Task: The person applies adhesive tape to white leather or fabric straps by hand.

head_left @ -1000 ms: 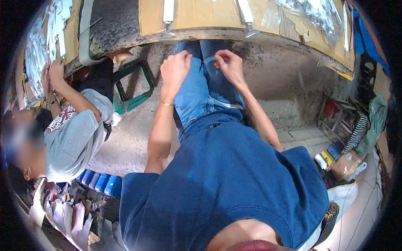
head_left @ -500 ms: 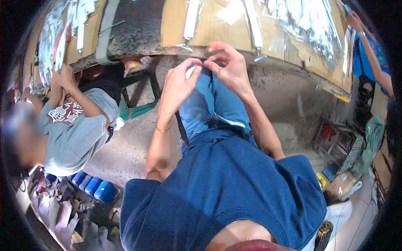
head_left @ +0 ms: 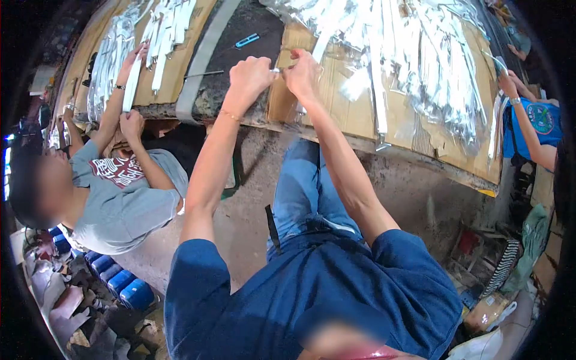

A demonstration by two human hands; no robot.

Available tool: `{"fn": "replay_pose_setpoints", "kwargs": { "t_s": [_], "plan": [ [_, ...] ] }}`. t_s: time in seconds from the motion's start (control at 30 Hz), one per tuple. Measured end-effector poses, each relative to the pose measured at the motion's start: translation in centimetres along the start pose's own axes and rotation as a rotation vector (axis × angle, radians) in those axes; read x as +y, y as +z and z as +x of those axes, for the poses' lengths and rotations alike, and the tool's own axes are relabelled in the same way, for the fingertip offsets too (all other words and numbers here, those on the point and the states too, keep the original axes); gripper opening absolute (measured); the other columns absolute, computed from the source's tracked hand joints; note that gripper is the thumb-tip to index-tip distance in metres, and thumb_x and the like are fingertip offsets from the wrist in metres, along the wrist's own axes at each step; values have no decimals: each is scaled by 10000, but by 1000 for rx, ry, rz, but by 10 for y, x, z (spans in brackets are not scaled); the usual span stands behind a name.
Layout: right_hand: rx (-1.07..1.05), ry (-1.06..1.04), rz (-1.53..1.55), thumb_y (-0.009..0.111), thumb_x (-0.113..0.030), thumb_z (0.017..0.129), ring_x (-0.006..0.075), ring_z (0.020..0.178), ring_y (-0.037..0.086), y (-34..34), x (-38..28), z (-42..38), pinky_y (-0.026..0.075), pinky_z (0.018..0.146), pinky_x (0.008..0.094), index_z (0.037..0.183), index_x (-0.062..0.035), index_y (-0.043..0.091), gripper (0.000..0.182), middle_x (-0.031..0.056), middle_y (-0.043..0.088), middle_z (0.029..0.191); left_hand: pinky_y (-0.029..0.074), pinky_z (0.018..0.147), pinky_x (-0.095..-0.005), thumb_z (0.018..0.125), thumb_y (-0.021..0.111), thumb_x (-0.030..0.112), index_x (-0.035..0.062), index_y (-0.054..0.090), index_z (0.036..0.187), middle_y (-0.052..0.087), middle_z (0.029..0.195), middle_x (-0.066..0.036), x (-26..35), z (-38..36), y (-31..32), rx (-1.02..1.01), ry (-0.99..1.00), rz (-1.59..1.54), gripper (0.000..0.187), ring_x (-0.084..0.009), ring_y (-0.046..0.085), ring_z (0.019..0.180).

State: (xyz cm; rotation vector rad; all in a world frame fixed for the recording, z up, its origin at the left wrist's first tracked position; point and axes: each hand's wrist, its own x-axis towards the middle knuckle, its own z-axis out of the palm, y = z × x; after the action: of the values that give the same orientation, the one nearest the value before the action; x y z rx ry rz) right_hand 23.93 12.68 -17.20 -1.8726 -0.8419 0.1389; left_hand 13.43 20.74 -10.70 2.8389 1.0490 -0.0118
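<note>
My left hand (head_left: 251, 79) is raised over the table's near edge, its fingers curled closed. Just to its right, my right hand (head_left: 302, 77) is also closed, above the brown cardboard (head_left: 288, 102). Between the two hands a small pale, shiny bit shows; what it belongs to is hidden by the fingers. White strips (head_left: 379, 90) with metal ends lie on the cardboard to the right of my hands, many in clear plastic. A small blue tool (head_left: 247, 41) lies on the dark table surface beyond my left hand.
At the left a person in a grey shirt (head_left: 132, 198) holds a white strip (head_left: 133, 84). Another person in blue (head_left: 537, 129) works at the far right. A thin rod (head_left: 204, 74) lies near the table edge. Blue rolls (head_left: 137, 294) and scraps (head_left: 78, 318) lie lower left.
Both hands have moved forward and up from above my lap to over the table, my arms stretching out. The view has shifted, and the person in grey now has both hands apart along a strip.
</note>
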Motion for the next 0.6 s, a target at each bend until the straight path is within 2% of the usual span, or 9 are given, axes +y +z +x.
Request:
{"fn": "replay_pose_setpoints", "kwargs": {
  "t_s": [0.07,0.17,0.27,0.33,0.37,0.43,0.53,0.57,0.6],
  "plan": [
    [-27,-42,-101,644,30,730,431,1018,588,-3,-3,1,479,872,483,1132,52,564,410,243,589,1106,557,771,-468,808,655,308,125,734,939,705,911,-176,5,12,6,15,15,64,238,-364,692,863],
    [-60,-96,-167,618,65,748,470,996,581,-5,2,7,478,848,519,1068,38,544,330,243,556,1129,555,699,-455,787,679,226,68,729,887,707,892,-147,14,20,20,51,260,251,194,-308,704,820],
    [-38,-182,-219,610,81,739,474,949,595,-3,4,10,487,806,524,998,23,526,279,245,551,1097,540,689,-455,794,666,237,70,701,951,701,895,-141,12,27,24,-18,339,303,232,-304,698,829],
    [-209,-176,-388,636,63,709,450,1004,577,1,-1,15,482,821,498,1042,27,516,355,232,547,1076,533,698,-459,806,654,240,72,676,981,694,905,-148,9,28,25,14,323,273,243,-308,691,844],
    [-205,-175,-386,636,63,709,450,1004,577,-3,-2,17,482,821,498,1042,27,516,355,232,547,1076,526,708,-462,817,642,242,74,650,1010,688,915,-154,7,27,24,42,304,242,256,-312,685,859],
    [-107,-239,-487,664,40,680,411,1092,537,-9,-4,22,469,852,463,1067,35,520,413,198,545,1059,520,723,-462,840,629,271,76,632,1032,681,927,-157,1,23,17,18,286,150,275,-318,676,872],
    [-111,-206,-381,661,39,667,384,1174,478,-12,7,34,441,917,457,1100,55,529,453,186,542,1100,509,745,-459,879,604,340,70,610,1049,670,950,-155,-13,19,20,34,309,-7,319,-324,658,900],
    [7,-241,-235,701,10,701,334,1084,565,-20,8,35,482,879,412,1163,48,538,492,181,565,1100,504,752,-456,895,592,380,63,606,1043,667,960,-150,-14,20,18,71,331,-73,350,-324,649,915],
    [31,-239,-241,701,10,701,334,1084,565,-33,12,41,482,879,412,1163,48,538,492,181,565,1100,504,752,-456,895,592,380,63,606,1043,667,960,-150,-15,22,18,79,353,-69,350,-324,649,915]
  ]
}}
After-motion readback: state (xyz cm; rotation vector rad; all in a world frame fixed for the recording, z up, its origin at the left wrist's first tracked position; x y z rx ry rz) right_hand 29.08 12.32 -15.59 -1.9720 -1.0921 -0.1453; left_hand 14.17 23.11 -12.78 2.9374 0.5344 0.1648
